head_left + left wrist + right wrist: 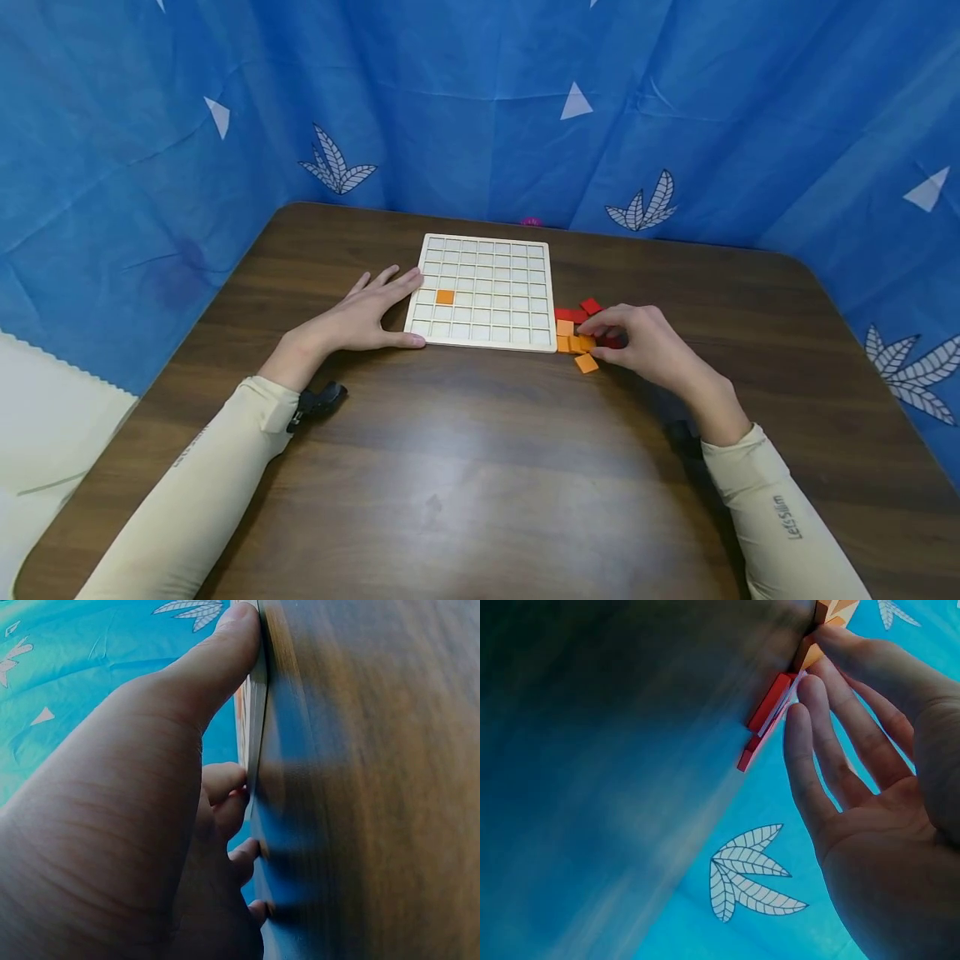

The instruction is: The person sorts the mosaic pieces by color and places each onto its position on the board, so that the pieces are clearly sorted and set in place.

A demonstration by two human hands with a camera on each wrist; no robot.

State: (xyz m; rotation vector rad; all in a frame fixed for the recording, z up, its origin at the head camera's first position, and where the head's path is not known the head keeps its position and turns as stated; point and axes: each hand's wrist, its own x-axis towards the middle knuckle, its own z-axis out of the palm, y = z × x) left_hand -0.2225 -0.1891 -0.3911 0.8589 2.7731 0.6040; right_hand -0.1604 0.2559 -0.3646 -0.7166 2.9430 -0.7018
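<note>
A pale square grid board (pixel 480 341) lies on the table, with one orange tile (pixel 445 297) in a cell toward its left side. My left hand (pixel 360 319) spreads along the board's left edge, thumb at the near corner and index fingertip on the rim. In the left wrist view, the thumb (pixel 229 652) lies along the board's side. Beside the board's right edge, my right hand (pixel 641 343) pinches an orange tile (pixel 810 654) between thumb and forefinger. Its other fingers reach over red tiles (pixel 769 705). More orange tiles (pixel 565 328) lie loosely grouped there.
The brown wooden table (pixel 480 467) has rounded far corners. A blue curtain (pixel 480 108) with leaf prints hangs behind it and along the sides. One loose orange tile (pixel 587 363) lies nearest me, and a red tile (pixel 592 307) sits at the group's far side.
</note>
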